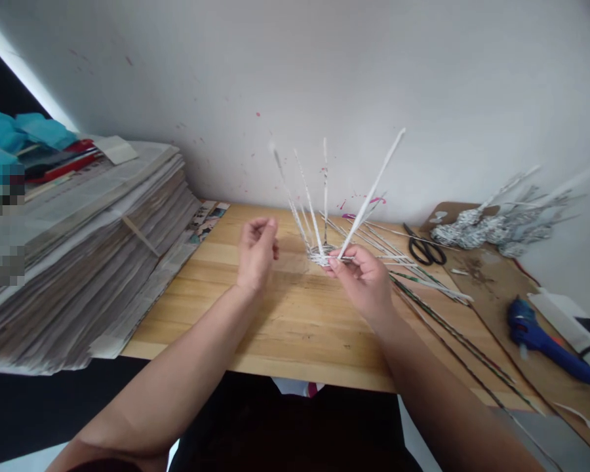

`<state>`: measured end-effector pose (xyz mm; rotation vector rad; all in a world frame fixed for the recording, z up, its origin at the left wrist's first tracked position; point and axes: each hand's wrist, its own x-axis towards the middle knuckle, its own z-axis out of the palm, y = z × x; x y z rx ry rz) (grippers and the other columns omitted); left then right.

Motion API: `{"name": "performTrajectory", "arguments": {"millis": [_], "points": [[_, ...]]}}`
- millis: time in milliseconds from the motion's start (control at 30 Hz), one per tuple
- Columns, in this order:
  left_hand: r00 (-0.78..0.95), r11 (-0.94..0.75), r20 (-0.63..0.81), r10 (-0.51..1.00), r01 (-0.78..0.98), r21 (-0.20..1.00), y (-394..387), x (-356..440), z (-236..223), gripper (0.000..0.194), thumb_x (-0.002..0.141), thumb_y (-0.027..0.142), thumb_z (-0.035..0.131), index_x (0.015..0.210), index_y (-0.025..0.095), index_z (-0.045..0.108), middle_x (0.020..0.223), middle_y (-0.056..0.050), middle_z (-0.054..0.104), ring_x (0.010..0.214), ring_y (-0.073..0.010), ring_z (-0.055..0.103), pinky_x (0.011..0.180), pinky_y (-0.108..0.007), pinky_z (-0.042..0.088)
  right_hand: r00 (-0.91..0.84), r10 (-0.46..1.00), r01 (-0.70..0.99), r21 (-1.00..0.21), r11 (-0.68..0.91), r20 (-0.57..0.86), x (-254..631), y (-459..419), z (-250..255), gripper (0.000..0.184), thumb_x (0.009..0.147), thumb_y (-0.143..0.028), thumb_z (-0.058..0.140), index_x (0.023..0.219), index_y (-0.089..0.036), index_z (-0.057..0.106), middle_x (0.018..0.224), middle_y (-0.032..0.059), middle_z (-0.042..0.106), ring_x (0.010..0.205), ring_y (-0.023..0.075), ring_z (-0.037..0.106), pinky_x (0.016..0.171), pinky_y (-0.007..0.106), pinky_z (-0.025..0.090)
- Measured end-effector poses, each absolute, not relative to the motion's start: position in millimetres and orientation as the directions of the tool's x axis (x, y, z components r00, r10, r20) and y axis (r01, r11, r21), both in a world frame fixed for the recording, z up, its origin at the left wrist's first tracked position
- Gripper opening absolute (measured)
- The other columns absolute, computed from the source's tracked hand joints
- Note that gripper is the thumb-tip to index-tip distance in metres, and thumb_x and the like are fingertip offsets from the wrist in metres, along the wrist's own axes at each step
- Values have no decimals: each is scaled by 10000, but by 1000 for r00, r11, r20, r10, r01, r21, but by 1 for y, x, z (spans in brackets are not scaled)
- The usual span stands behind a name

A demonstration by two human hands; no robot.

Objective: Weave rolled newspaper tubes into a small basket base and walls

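Observation:
A small woven basket base (319, 252) of rolled newspaper reeds sits over the table, several pale uprights rising from it. My right hand (366, 278) grips its right edge, thumb and fingers pinched around the woven rim where one thick white paper reed (373, 187) slants up. My left hand (258, 254) is held up to the left of the base, apart from it. Its fingers are curled in toward the thumb. Whether anything is between them cannot be made out; a faint blur lies between this hand and the base.
Loose paper reeds (452, 328) spread across the right of the wooden table (295, 328). Black scissors (425, 249), foil-like woven pieces (491, 226) and a blue glue gun (545, 341) lie farther right. A tall newspaper stack (142, 216) stands left; a wall (299, 85) rises behind.

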<state>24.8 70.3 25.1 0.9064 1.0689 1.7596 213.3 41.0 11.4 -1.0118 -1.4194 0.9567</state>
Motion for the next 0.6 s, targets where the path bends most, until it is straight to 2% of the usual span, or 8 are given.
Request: {"name": "performTrajectory", "arguments": {"millis": [67,167,233,300,400,433,500,600], "points": [[-352,-340,244,904,-243,909,67,25,27,319,807,449,724,891,221,517,669,70,486,484,-51,445,401,-170,339,-26,930,146,-919,367,367,213,40,8,139,860,-353,697,931,-238,664,987,53,742,827,194,727,774,350,608],[-45,-325,322,946,-140,935,59,32,27,374,783,375,764,1052,204,568,876,6,629,544,-55,538,435,-176,416,-22,906,228,-880,416,422,212,40,5,104,874,-341,675,929,-254,656,1014,51,740,854,204,723,785,346,596],[99,-308,314,944,-67,949,55,37,24,496,777,306,768,1209,202,547,1057,-48,649,596,-54,593,493,-180,476,-39,896,263,-860,436,442,211,39,4,91,882,-337,661,930,-260,654,1019,48,742,874,212,723,800,347,590],[140,-271,274,951,-40,962,53,41,22,629,785,253,753,1342,218,463,1148,-78,644,601,-51,616,531,-186,509,-52,885,297,-839,456,462,210,39,5,83,890,-331,648,939,-266,658,1022,45,745,892,216,723,820,350,584],[187,-130,155,970,-141,981,54,43,20,807,775,227,756,1451,227,315,1060,-64,686,563,-71,628,529,-211,538,-66,867,358,-800,482,493,210,38,5,61,892,-313,639,931,-270,657,1014,38,748,893,213,722,810,339,580],[215,-79,116,970,-175,981,55,42,20,795,766,235,766,1437,208,338,988,-48,698,566,-83,635,530,-218,547,-73,866,371,-792,484,495,209,37,5,56,890,-308,638,925,-269,657,1000,35,751,882,211,723,800,334,579],[264,-11,64,962,-196,981,56,41,20,642,742,267,792,1299,162,491,880,-26,694,612,-108,660,526,-217,557,-86,877,375,-800,469,474,208,37,5,59,884,-302,636,924,-264,658,968,31,756,850,205,728,779,325,580],[309,12,41,950,-167,986,56,41,18,415,723,343,809,1029,144,612,877,-37,688,705,-142,689,480,-200,550,-83,907,320,-851,416,413,207,36,5,72,880,-307,632,930,-258,650,928,30,757,781,197,738,712,306,586]]}}
